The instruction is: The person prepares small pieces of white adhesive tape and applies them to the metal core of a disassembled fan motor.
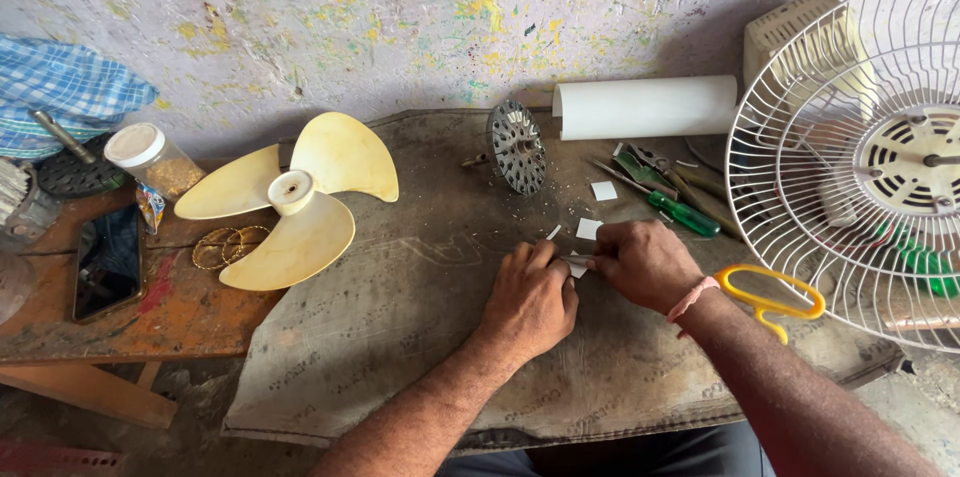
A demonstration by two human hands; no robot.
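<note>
Head view: the left hand and right hand meet over the sack-covered counter, both grips pinching a small white paper strip between them, its long axis running hand to hand. Yellow scissors lie just right of the right wrist.

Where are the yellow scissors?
In the head view, the yellow scissors lie on the right side of the sackcloth, just beyond the right hand's wrist and right beside the white fan guard.

Left hand and right hand close together, fingers pinched.
</note>
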